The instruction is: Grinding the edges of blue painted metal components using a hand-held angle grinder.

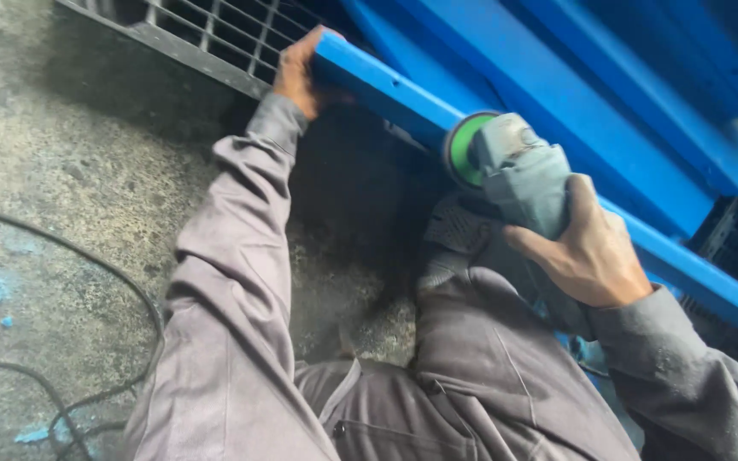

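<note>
Right hand (591, 256), centre right, wrapped tight round the grinder (518, 175), its green disc (465, 149) against the blue bar (386, 85). Left hand (299, 72), top centre, clamps the bar's end. Best kept steady: disc flat, light pressure, cable (87, 265) at lower left kept away.

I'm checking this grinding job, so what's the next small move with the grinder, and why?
Probably slide the grinder a little along the blue bar toward the left hand. Its green disc sits against the bar's edge, the right hand grips the body, and the left hand holds the bar's end, leaving a stretch between them.
</note>
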